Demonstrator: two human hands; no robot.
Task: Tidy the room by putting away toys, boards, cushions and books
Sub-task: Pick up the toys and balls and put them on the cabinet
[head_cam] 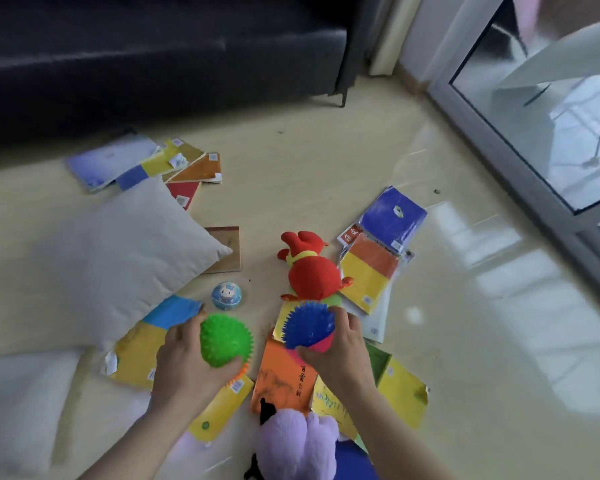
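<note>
My left hand [184, 362] grips a green spiky ball [224, 339], with an orange spiky bit showing under it. My right hand [340, 344] holds a blue spiky ball [307, 322] together with a pink one [323, 344] beneath it. Both hands hover low over scattered books, among them an orange book [281, 379] between the hands. A red plush toy [312, 268] lies just beyond the right hand. A small blue printed ball [226, 295] rests on the floor beyond the left hand. A grey cushion [118, 261] lies to the left, over a wooden board [227, 251].
More books lie near the dark sofa [153, 57] at the back and to the right of the plush, topped by a purple book [394, 216]. A purple plush [295, 445] sits at the bottom edge. A second pale cushion [18, 407] is at lower left. A glass door [548, 126] runs along the right.
</note>
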